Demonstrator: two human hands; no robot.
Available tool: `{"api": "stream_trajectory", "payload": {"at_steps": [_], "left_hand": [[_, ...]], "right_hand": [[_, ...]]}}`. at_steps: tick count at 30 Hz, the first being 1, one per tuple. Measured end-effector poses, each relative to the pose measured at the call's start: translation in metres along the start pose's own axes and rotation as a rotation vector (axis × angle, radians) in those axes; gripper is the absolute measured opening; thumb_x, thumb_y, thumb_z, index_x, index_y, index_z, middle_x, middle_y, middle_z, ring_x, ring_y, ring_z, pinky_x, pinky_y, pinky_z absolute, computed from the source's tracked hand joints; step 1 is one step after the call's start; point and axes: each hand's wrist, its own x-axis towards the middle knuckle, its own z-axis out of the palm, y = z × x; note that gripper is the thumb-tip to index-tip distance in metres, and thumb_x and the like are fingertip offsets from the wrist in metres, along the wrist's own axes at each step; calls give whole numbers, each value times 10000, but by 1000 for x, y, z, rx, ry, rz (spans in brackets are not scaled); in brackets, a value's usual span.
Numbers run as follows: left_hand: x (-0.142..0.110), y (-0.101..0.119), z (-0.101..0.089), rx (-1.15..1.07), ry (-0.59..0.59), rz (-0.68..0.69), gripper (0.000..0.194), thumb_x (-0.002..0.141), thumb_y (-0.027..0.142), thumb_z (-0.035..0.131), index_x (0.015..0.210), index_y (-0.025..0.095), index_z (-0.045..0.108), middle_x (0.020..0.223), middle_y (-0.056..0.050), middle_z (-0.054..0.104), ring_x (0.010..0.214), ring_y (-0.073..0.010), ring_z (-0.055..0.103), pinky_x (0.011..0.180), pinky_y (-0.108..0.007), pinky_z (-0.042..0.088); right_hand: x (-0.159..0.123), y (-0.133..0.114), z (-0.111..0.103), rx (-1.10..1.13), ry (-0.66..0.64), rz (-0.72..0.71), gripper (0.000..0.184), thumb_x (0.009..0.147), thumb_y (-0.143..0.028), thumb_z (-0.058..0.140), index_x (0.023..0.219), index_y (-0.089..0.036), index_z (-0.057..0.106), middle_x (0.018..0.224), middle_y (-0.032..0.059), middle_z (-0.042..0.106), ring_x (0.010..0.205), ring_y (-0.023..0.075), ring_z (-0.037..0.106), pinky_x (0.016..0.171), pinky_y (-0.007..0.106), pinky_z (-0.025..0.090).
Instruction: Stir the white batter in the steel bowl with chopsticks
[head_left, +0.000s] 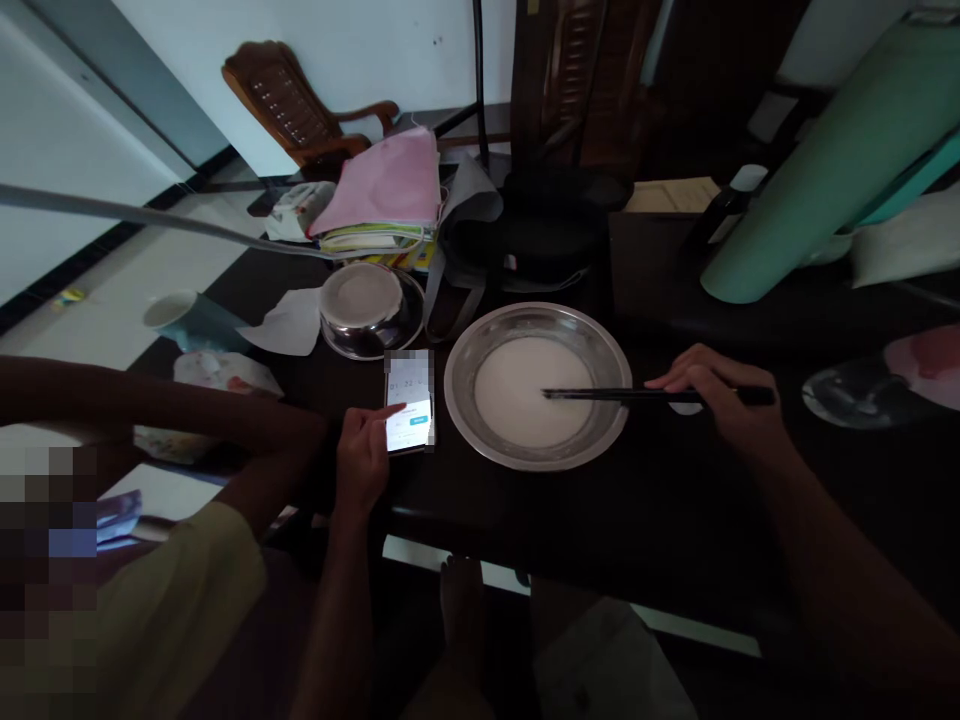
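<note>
In the head view a steel basin (611, 430) holds a milky white liquid (525, 400). My right hand (724, 390), closed around a pair of black chopsticks (622, 395), is to the right of the basin. The chopstick tips reach over the rim to the liquid's middle. Left of the basin lies a smartphone (397, 435) with a lit screen, partly blurred out. My left hand (364, 455) is at its lower left edge, index finger stretched onto the screen and the other fingers curled. It holds nothing.
An upturned metal bowl (364, 300) lies behind the phone. Farther back are a pink folder (390, 185) on papers and a black bag (532, 240). A tall green cylinder (817, 170) leans at the right. Another person's arm (150, 405) rests at the left, near a cup (191, 320).
</note>
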Motion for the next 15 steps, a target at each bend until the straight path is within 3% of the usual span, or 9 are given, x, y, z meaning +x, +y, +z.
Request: {"api": "stream_trajectory", "payload": {"at_steps": [4, 7, 11, 15], "left_hand": [[-7, 1, -4, 3, -68, 90, 493, 1049, 353, 358, 1073, 162, 811, 924, -55, 482, 801, -179, 541, 764, -324, 477], [-10, 1, -5, 58, -104, 110, 498, 1044, 370, 364, 1038, 179, 823, 907, -55, 471, 814, -193, 531, 777, -345, 468], [-11, 2, -4, -8, -23, 86, 539, 1066, 400, 312, 1158, 153, 782, 948, -67, 495, 841, -193, 546, 812, -348, 482], [-2, 1, 0, -12, 58, 24, 606, 1077, 449, 250, 1219, 136, 749, 981, -90, 511, 908, -222, 551, 902, -396, 477]], "right_hand": [[-2, -1, 0, 19, -121, -29, 240, 989, -301, 615, 803, -273, 764, 861, 23, 795, 801, 202, 706, 726, 360, 548], [-2, 0, -1, -23, -104, -29, 221, 984, -308, 625, 820, -285, 773, 881, 27, 801, 824, 221, 701, 741, 384, 542], [-1, 1, -2, 22, -39, -10, 300, 1004, -327, 591, 763, -284, 764, 821, 26, 783, 774, 217, 684, 707, 383, 525], [0, 0, 2, -18, -124, -31, 212, 975, -345, 638, 828, -301, 784, 886, 25, 806, 837, 226, 689, 732, 386, 538]]}}
